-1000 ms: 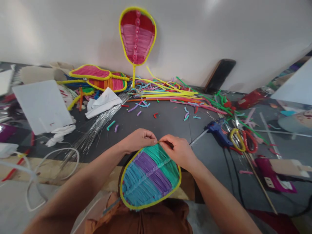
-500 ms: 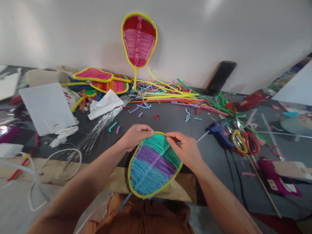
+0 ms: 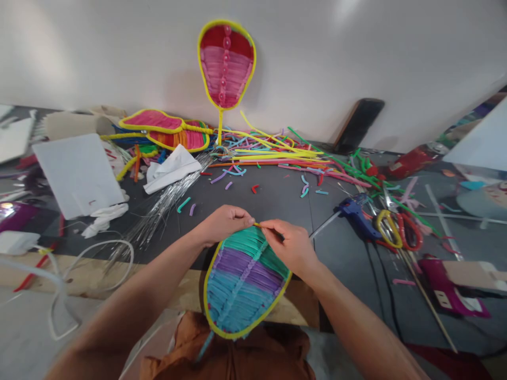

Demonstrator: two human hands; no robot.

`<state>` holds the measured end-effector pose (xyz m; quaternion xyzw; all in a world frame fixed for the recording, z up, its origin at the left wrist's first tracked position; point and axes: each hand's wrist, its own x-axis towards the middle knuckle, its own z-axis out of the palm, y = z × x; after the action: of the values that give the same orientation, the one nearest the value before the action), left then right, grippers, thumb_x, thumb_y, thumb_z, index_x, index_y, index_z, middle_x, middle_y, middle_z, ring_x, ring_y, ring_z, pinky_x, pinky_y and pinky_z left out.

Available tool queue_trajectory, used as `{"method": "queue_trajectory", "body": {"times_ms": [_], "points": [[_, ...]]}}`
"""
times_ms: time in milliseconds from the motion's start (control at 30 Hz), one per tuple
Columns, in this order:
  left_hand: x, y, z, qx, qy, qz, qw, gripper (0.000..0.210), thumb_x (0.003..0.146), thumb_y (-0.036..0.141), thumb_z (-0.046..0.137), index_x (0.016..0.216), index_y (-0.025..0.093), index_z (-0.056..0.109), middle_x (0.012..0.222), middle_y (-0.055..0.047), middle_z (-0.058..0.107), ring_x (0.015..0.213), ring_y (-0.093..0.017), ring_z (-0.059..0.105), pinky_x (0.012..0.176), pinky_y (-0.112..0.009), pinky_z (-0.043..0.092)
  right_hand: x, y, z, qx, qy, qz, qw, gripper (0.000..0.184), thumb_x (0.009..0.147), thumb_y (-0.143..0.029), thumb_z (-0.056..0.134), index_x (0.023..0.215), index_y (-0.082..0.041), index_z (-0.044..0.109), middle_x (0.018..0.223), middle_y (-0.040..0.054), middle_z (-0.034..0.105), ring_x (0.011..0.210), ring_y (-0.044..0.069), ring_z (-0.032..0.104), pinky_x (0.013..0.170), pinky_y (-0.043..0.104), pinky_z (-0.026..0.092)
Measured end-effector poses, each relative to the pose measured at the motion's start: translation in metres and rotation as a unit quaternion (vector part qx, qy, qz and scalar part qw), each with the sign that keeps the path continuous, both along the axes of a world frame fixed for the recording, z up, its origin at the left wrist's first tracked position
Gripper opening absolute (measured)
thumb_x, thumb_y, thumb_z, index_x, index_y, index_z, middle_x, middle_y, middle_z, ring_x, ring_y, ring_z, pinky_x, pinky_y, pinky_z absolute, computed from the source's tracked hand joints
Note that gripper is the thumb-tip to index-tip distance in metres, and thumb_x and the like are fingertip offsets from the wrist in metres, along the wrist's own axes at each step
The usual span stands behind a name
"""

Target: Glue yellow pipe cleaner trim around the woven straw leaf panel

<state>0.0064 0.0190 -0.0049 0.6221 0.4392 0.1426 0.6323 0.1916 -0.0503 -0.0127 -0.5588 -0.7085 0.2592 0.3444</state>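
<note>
Between my hands is a leaf-shaped panel (image 3: 246, 285) made of pipe cleaners, banded green, purple and blue, with a yellow border and a lighter strip down its middle. My left hand (image 3: 227, 224) pinches the yellow border at the panel's top edge. Just to the right, my right hand (image 3: 289, 245) pinches the same border, its fingertips close to the left ones. A short bit of yellow shows between the two pinches. At the lower end, a blue stem (image 3: 205, 347) sticks out over the brown clothing on my lap.
A pink and red panel (image 3: 225, 66) stands upright at the back. Loose pipe cleaners (image 3: 277, 153) and silver wires (image 3: 170, 182) lie across the table. On the right are a blue glue gun (image 3: 358, 219), scissors (image 3: 390, 229), a phone (image 3: 358, 126) and a red can (image 3: 415, 161).
The panel has shifted slightly down and left, its top edge tilting. Both hands have moved a little lower, and the right hand has come left, closer to the left fingertips.
</note>
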Motion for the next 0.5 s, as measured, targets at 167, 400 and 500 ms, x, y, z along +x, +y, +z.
{"method": "queue_trajectory", "body": {"times_ms": [167, 400, 500], "points": [[0.0002, 0.001, -0.0031, 0.017, 0.001, 0.016, 1.0, 0.035, 0.078, 0.048, 0.059, 0.071, 0.013, 0.063, 0.056, 0.005, 0.048, 0.053, -0.008, 0.041, 0.05, -0.019, 0.03, 0.0021, 0.0002, -0.0001, -0.005, 0.002, -0.005, 1.0, 0.02, 0.087, -0.023, 0.054, 0.1, -0.021, 0.069, 0.095, 0.0035, 0.075, 0.085, 0.017, 0.07, 0.077, 0.026, 0.052], [-0.0026, 0.0026, -0.0043, 0.001, 0.012, -0.003, 1.0, 0.037, 0.08, 0.049, 0.058, 0.073, 0.014, 0.065, 0.058, 0.004, 0.051, 0.052, -0.008, 0.042, 0.051, -0.02, 0.032, 0.0019, 0.0001, -0.002, 0.004, -0.007, -0.002, 1.0, 0.019, 0.088, -0.022, 0.053, 0.095, -0.023, 0.071, 0.091, 0.0025, 0.075, 0.081, 0.016, 0.07, 0.076, 0.026, 0.053], [-0.0023, 0.0016, -0.0048, -0.007, 0.017, -0.022, 1.0, 0.039, 0.08, 0.051, 0.057, 0.074, 0.015, 0.066, 0.058, 0.004, 0.053, 0.051, -0.009, 0.044, 0.05, -0.02, 0.033, -0.0002, -0.0002, -0.0023, 0.006, -0.008, 0.005, 1.0, 0.02, 0.088, -0.023, 0.053, 0.095, -0.024, 0.071, 0.091, 0.0025, 0.075, 0.081, 0.017, 0.07, 0.077, 0.027, 0.053]]}}
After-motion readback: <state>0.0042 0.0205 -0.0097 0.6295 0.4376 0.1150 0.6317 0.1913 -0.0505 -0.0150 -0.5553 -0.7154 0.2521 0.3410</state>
